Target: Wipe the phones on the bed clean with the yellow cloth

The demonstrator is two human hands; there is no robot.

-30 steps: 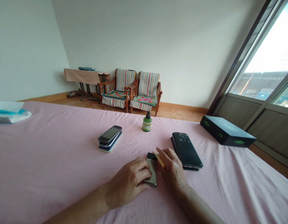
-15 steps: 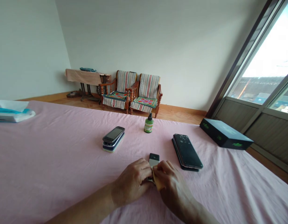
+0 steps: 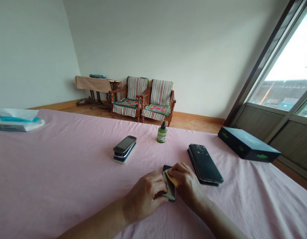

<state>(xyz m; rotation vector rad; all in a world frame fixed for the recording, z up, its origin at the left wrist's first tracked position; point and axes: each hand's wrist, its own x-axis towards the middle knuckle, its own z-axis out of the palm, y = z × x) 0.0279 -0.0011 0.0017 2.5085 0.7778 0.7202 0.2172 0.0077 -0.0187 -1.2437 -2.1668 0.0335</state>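
A small phone (image 3: 170,191) lies on the pink cloth in front of me, its back or face partly covered by my fingers. My left hand (image 3: 149,192) grips the phone's left edge with thumb and fingers. Pinched in my right hand (image 3: 187,182) is a folded yellow cloth (image 3: 173,178), pressed on the phone's upper part. To the right lies a stack of larger phones (image 3: 205,165), a dark one on top. On the left is another stack of smaller phones (image 3: 125,146). A green spray bottle (image 3: 162,133) stands upright beyond my hands.
A black box (image 3: 248,146) lies at the far right of the pink-covered surface (image 3: 69,172). A pack of tissues (image 3: 19,123) is at the far left. Two wooden armchairs (image 3: 157,96) and a draped sewing-machine table (image 3: 97,85) stand by the wall.
My right hand has slid the yellow cloth up from the phone's lower part to its upper part, uncovering the lower part. The view has shifted slightly left.
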